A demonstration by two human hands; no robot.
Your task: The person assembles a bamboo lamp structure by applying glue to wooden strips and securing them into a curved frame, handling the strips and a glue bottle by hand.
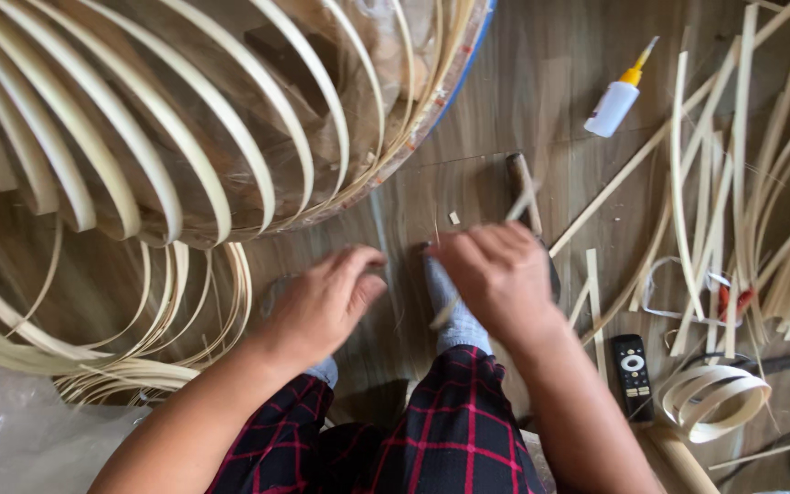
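My right hand is closed around a thin pale bamboo strip that sticks up past the fingers and is blurred. My left hand hovers just left of it, fingers curled, over the wooden floor; I cannot see anything in it. Below the hands are my legs in red and black plaid trousers and a grey sock. A wooden-handled tool lies on the floor just beyond my right hand.
A large round frame of curved bamboo ribs fills the upper left. Coiled strips lie under it. Loose bamboo strips are scattered at right, with a glue bottle, a black remote and a strip coil.
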